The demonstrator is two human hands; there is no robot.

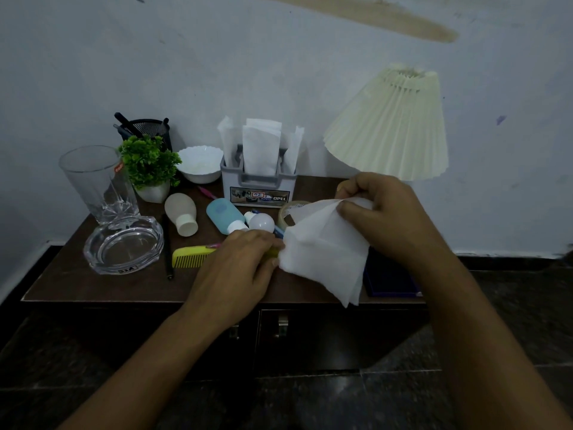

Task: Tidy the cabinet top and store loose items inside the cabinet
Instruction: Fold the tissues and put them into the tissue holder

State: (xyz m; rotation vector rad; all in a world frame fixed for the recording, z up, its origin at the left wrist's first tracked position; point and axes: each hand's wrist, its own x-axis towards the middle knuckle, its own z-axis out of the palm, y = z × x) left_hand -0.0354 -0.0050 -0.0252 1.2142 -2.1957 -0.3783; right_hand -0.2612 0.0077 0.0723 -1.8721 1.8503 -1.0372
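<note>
A white tissue [325, 252] hangs unfolded above the front right of the brown cabinet top [93, 283]. My right hand [384, 212] pinches its upper edge, and my left hand [238, 265] grips its lower left corner. Loose items lie behind my hands: a yellow comb [192, 256], a beige bottle [181, 212], a blue bottle [224, 215], a white bulb [262, 222], a tape roll [283, 215] partly hidden by the tissue, and a black pen [167, 246]. The cabinet doors [310, 336] below are shut.
A tall glass [96, 181] and a glass ashtray [122, 245] stand at the left. Behind are a small potted plant [148, 162], a mesh pen holder [148, 127], a white bowl [200, 164], a grey tissue holder [259, 187] and a pleated lamp [390, 125]. A dark blue box [390, 280] lies under the tissue.
</note>
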